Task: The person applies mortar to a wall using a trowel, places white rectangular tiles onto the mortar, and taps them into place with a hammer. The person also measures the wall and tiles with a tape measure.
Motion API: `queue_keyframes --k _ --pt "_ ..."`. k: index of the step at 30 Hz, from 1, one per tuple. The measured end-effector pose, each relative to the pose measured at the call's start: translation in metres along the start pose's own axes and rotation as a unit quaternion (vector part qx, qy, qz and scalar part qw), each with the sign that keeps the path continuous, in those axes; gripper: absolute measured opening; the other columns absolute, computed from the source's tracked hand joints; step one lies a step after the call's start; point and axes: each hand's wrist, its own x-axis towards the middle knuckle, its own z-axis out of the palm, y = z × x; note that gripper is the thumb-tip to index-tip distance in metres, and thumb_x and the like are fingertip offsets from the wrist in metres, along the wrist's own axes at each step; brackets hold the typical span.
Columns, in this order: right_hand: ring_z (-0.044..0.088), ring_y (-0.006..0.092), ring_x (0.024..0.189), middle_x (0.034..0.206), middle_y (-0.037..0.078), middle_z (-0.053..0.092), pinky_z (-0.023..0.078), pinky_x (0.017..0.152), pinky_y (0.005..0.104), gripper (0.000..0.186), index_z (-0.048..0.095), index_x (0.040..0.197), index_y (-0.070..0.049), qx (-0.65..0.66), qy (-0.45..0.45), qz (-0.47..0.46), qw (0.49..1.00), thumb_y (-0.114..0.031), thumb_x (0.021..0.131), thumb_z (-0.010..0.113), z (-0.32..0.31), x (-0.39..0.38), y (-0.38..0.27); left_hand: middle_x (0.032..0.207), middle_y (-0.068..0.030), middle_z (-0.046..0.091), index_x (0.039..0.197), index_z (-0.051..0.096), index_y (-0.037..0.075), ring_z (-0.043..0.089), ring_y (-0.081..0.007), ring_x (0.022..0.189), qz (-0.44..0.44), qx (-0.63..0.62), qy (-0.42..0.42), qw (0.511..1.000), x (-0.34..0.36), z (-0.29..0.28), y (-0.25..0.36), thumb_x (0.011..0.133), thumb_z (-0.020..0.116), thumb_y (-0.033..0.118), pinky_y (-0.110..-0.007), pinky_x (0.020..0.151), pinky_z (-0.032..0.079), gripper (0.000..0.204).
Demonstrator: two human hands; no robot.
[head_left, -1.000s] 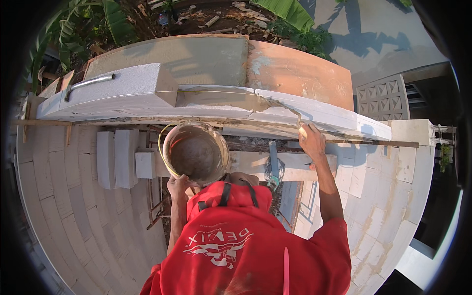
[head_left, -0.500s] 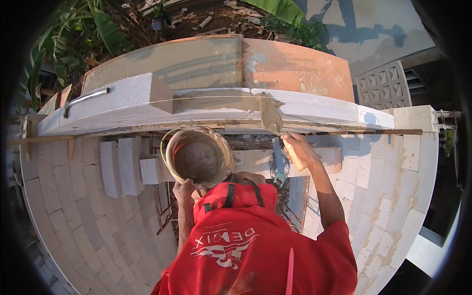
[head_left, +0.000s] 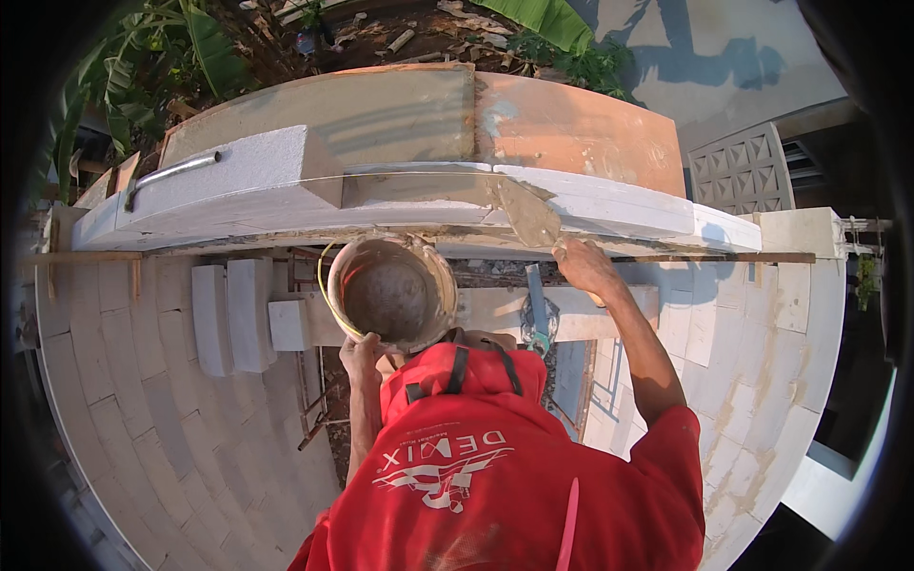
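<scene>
Centrally, mortar work along the top of a block wall, seen from above. The right hand (head_left: 586,266) is wrapped around the handle of a trowel (head_left: 531,217), whose blade lies over the front edge of the wall, at the right end of a strip of grey mortar (head_left: 419,190); whether blade and strip touch cannot be told. The left hand (head_left: 360,354) is clamped on the near-left rim of a bucket (head_left: 449,295), held just below the wall and left of the trowel, with wet mix (head_left: 384,303) inside. A white block (head_left: 248,171) bounds the strip on the left, white blocks (head_left: 609,198) on the right, and a taut string (head_left: 428,173) runs above it.

For good execution, the blade is best kept at a shallow angle and drawn with even pressure, so that the layer stays uniform to both edges; the string should not be snagged, and the bucket is best kept close beneath to catch drips.

Compared with the frame half a second earlier, the right hand sits higher and nearer the wall, the blade slants more toward the upper left, and the handle, then largely exposed, is mostly covered by the palm; the left hand's hold on the rim is unchanged
</scene>
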Motion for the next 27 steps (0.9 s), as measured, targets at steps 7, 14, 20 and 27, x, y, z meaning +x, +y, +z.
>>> queue_keyframes --k 7,14,20,27 --pt "0.068 0.0412 0.107 0.116 0.029 0.068 0.053 0.092 0.0513 0.036 0.066 0.116 0.004 -0.185 -0.052 -0.068 0.979 -0.017 0.091 0.052 -0.027 0.026 0.008 0.086 -0.01 0.065 0.1 0.06 -0.005 0.067 -0.0196 0.069 -0.002 -0.003 -0.014 1.0 0.006 -0.006 0.001 0.085 0.06 -0.007 -0.033 0.061 0.064 0.015" --pt "0.062 0.043 0.114 0.116 0.03 0.066 0.047 0.098 0.052 0.044 0.065 0.118 0.006 -0.027 -0.095 0.041 0.994 -0.03 0.101 0.047 -0.045 0.017 0.023 0.084 -0.0061 0.063 0.099 0.06 -0.002 0.064 -0.0142 0.065 0.009 -0.018 0.003 1.0 0.009 -0.011 0.0 0.084 0.062 -0.004 -0.029 0.062 0.06 0.015" --pt "0.064 0.0438 0.109 0.111 0.029 0.069 0.048 0.095 0.0515 0.043 0.067 0.114 0.005 -0.079 -0.006 -0.001 0.997 -0.03 0.099 0.047 -0.036 0.011 0.068 0.087 -0.0082 0.066 0.097 0.061 -0.003 0.067 -0.017 0.07 0.013 -0.012 0.011 1.0 0.009 -0.016 0.001 0.083 0.062 -0.006 -0.031 0.065 0.063 0.015" --pt "0.064 0.0417 0.114 0.129 0.028 0.062 0.048 0.094 0.049 0.05 0.063 0.124 0.003 0.042 -0.027 0.075 0.996 -0.04 0.102 0.049 0.011 -0.004 0.144 0.086 -0.0069 0.065 0.097 0.061 -0.002 0.066 -0.0156 0.067 0.014 -0.026 -0.004 1.0 0.013 -0.02 0.001 0.083 0.062 -0.006 -0.029 0.062 0.062 0.015"
